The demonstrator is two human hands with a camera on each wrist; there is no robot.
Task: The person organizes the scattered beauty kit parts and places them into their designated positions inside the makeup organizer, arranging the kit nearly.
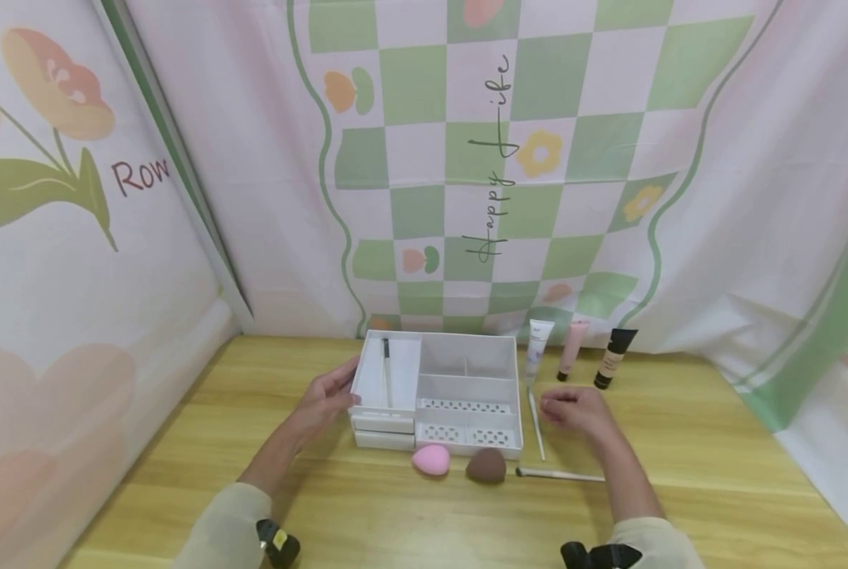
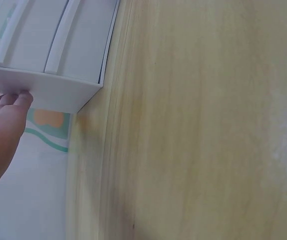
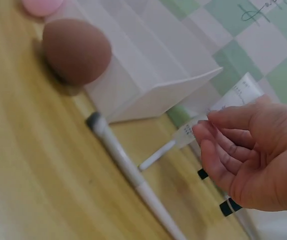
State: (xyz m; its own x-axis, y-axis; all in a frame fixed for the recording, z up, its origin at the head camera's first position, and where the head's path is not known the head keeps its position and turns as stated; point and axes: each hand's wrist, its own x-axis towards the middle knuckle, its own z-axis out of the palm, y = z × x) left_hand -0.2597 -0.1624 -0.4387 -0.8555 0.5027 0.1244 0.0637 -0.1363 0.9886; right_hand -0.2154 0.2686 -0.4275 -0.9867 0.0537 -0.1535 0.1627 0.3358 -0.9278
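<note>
A white desktop organizer point(image 1: 466, 344) stands on the wooden table, with divided compartments and two small drawers point(image 2: 78, 40) at its left front. My left hand point(image 1: 327, 403) grips its left side wall, thumb at the top rim and fingers against the outer face. A dark-tipped makeup brush point(image 1: 386, 375) lies in the left compartment. My right hand point(image 1: 580, 411) hovers right of the organizer, fingers loosely curled with nothing seen in them. Beside that hand are a thin white stick point(image 1: 537, 431) on the table and a white tube point(image 1: 537, 348); another makeup brush point(image 3: 126, 162) lies nearer the front.
Before the organizer sit a pink makeup sponge point(image 1: 431, 460) and a brown one point(image 1: 486, 466). A pink tube point(image 1: 573, 348) and a black-and-beige tube point(image 1: 614, 359) stand at the back right. Patterned cloth point(image 1: 480, 197) hangs behind the wooden table point(image 1: 288, 506).
</note>
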